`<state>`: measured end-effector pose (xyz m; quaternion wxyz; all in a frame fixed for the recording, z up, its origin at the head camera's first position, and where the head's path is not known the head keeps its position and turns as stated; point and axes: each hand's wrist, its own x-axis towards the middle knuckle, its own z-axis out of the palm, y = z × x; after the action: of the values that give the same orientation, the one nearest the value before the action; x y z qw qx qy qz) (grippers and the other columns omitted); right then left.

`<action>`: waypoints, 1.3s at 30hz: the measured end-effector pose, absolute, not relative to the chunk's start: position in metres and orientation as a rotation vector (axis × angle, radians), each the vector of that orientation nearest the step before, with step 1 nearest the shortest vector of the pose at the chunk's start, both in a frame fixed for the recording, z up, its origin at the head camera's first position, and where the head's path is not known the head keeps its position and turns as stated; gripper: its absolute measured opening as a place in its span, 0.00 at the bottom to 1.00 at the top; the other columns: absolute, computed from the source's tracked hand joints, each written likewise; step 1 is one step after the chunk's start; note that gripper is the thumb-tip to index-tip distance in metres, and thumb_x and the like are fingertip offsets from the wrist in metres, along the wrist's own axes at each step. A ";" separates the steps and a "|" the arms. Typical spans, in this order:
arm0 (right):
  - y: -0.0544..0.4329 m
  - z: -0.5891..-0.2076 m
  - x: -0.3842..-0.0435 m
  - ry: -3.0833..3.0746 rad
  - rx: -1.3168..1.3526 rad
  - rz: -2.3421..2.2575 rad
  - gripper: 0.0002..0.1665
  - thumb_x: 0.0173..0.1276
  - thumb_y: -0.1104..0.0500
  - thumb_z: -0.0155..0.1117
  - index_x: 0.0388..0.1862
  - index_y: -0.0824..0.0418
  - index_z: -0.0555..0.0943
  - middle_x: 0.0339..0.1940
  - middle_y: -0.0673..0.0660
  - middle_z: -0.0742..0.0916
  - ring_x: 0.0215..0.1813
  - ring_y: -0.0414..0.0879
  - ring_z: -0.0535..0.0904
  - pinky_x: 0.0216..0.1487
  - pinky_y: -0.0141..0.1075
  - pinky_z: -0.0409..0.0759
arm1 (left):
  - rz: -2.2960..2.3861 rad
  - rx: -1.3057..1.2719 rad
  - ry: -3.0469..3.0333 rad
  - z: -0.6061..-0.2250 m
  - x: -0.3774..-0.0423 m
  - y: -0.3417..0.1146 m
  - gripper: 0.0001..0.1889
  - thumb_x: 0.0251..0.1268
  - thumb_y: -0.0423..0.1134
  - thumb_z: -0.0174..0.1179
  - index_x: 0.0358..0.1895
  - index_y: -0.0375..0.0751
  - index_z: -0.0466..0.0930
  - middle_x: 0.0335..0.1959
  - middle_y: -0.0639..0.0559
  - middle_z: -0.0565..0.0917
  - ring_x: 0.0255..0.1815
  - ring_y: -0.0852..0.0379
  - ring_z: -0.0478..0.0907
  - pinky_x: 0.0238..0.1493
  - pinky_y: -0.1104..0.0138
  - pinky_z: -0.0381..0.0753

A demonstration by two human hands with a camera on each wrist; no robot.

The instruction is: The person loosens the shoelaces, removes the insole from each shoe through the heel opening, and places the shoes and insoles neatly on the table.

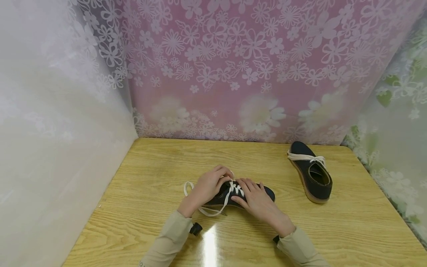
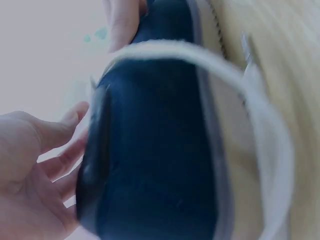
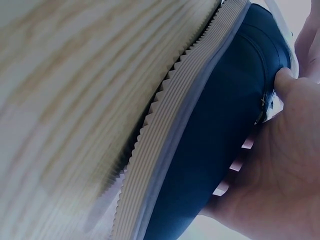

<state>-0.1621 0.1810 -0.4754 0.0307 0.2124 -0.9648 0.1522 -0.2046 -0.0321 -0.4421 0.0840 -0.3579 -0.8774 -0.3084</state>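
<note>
A dark navy shoe [image 1: 218, 200] with white laces lies on the wooden table, its toe toward the right. At the top of its lacing, my left hand [image 1: 208, 185] pinches the white shoelace [image 1: 227, 198] between thumb and fingers; the exact contact is partly hidden. One lace end drapes down the shoe's near side to the table, and a loop lies to the left of the left wrist. My right hand [image 1: 257, 198] holds the front of the shoe, with the thumb [image 3: 285, 82] on the near side by the lacing and the fingers over the far side.
A matching dark shoe [image 1: 308, 172] stands at the back right of the table [image 1: 160, 159], its white lace wrapped across it and tied in a bow. Pink floral cloth [image 1: 233, 74] hangs behind the table, with pale cloth at both sides.
</note>
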 end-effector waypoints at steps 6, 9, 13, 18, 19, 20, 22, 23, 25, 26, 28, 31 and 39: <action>0.181 -0.474 -0.161 -2.966 0.661 0.465 0.40 0.77 0.38 0.56 0.75 0.64 0.68 0.72 0.66 0.74 0.74 0.64 0.68 0.66 0.71 0.64 | -0.845 -1.098 -2.656 -0.441 -0.206 -0.034 0.05 0.74 0.40 0.62 0.48 0.48 0.82 0.52 0.54 0.82 0.47 0.55 0.83 0.45 0.65 0.83; 0.181 -0.473 -0.161 -2.959 0.665 0.481 0.40 0.77 0.39 0.56 0.75 0.64 0.68 0.71 0.66 0.74 0.73 0.64 0.68 0.66 0.71 0.64 | -0.762 -1.117 -2.680 -0.443 -0.206 -0.032 0.04 0.74 0.41 0.62 0.47 0.50 0.82 0.53 0.54 0.81 0.51 0.56 0.83 0.48 0.65 0.83; 0.181 -0.473 -0.161 -2.961 0.663 0.490 0.40 0.76 0.38 0.57 0.75 0.63 0.68 0.72 0.66 0.74 0.73 0.64 0.68 0.67 0.70 0.64 | -0.717 -1.118 -2.683 -0.445 -0.205 -0.029 0.03 0.74 0.40 0.63 0.45 0.49 0.80 0.51 0.54 0.81 0.48 0.58 0.83 0.44 0.67 0.83; 0.182 -0.474 -0.161 -2.966 0.659 0.485 0.40 0.76 0.38 0.56 0.76 0.63 0.68 0.72 0.66 0.74 0.73 0.64 0.68 0.67 0.70 0.64 | -0.706 -1.137 -2.628 -0.446 -0.206 -0.028 0.03 0.74 0.40 0.62 0.43 0.47 0.79 0.52 0.53 0.81 0.46 0.59 0.83 0.42 0.69 0.82; 0.182 -0.474 -0.161 -2.966 0.659 0.484 0.40 0.77 0.38 0.56 0.76 0.63 0.68 0.72 0.66 0.74 0.73 0.64 0.68 0.67 0.70 0.64 | -0.693 -1.145 -2.615 -0.446 -0.206 -0.028 0.03 0.74 0.40 0.62 0.43 0.47 0.79 0.52 0.53 0.81 0.46 0.59 0.83 0.42 0.69 0.82; 0.182 -0.474 -0.161 -2.966 0.659 0.482 0.40 0.77 0.38 0.56 0.76 0.63 0.68 0.72 0.66 0.74 0.73 0.64 0.68 0.67 0.70 0.64 | -0.678 -1.151 -2.602 -0.446 -0.207 -0.028 0.03 0.75 0.40 0.61 0.44 0.47 0.79 0.53 0.53 0.81 0.45 0.59 0.83 0.42 0.69 0.82; 0.182 -0.474 -0.161 -2.968 0.660 0.482 0.41 0.76 0.38 0.56 0.75 0.63 0.68 0.72 0.66 0.74 0.73 0.64 0.68 0.67 0.70 0.64 | -0.639 -1.164 -2.575 -0.445 -0.206 -0.028 0.03 0.75 0.40 0.61 0.44 0.47 0.79 0.52 0.53 0.81 0.43 0.60 0.82 0.41 0.69 0.82; 0.182 -0.473 -0.161 -2.968 0.662 0.481 0.41 0.76 0.38 0.56 0.75 0.63 0.68 0.72 0.66 0.74 0.73 0.64 0.68 0.66 0.70 0.64 | -0.619 -1.171 -2.561 -0.445 -0.206 -0.028 0.03 0.75 0.40 0.61 0.44 0.47 0.79 0.51 0.53 0.81 0.42 0.60 0.82 0.41 0.68 0.82; 0.182 -0.473 -0.161 -2.969 0.667 0.482 0.41 0.76 0.37 0.56 0.75 0.63 0.68 0.71 0.66 0.74 0.73 0.63 0.68 0.66 0.70 0.64 | -0.598 -1.180 -2.545 -0.444 -0.206 -0.029 0.03 0.75 0.40 0.61 0.43 0.47 0.79 0.50 0.54 0.82 0.41 0.60 0.81 0.43 0.66 0.82; 0.182 -0.472 -0.161 -2.971 0.669 0.483 0.41 0.76 0.37 0.56 0.75 0.63 0.68 0.71 0.65 0.75 0.73 0.63 0.68 0.66 0.70 0.65 | -0.597 -1.183 -2.541 -0.444 -0.206 -0.029 0.03 0.75 0.40 0.61 0.43 0.47 0.80 0.49 0.54 0.82 0.42 0.60 0.80 0.44 0.64 0.82; 0.182 -0.472 -0.161 -2.975 0.673 0.483 0.41 0.76 0.36 0.56 0.75 0.63 0.68 0.71 0.65 0.75 0.73 0.62 0.69 0.66 0.69 0.65 | -0.618 -1.184 -2.552 -0.444 -0.206 -0.030 0.03 0.75 0.40 0.61 0.44 0.47 0.80 0.48 0.55 0.82 0.44 0.60 0.81 0.47 0.61 0.82; 0.182 -0.471 -0.161 -2.990 0.670 0.485 0.41 0.76 0.35 0.54 0.75 0.62 0.68 0.72 0.64 0.75 0.74 0.61 0.68 0.67 0.69 0.64 | -0.731 -1.167 -2.612 -0.445 -0.207 -0.032 0.03 0.75 0.41 0.61 0.45 0.47 0.79 0.47 0.55 0.82 0.46 0.59 0.82 0.49 0.63 0.82; 0.184 -0.471 -0.162 -2.993 0.679 0.485 0.41 0.76 0.35 0.54 0.75 0.61 0.68 0.72 0.64 0.75 0.74 0.62 0.68 0.67 0.69 0.64 | -0.851 -1.177 -2.688 -0.440 -0.207 -0.035 0.09 0.77 0.42 0.57 0.52 0.49 0.82 0.51 0.55 0.82 0.46 0.58 0.83 0.46 0.68 0.82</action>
<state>-0.1621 0.1840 -0.4709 0.0173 0.2186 -0.9631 0.1561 -0.2067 -0.0346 -0.4396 0.0432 -0.3849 -0.8789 -0.2783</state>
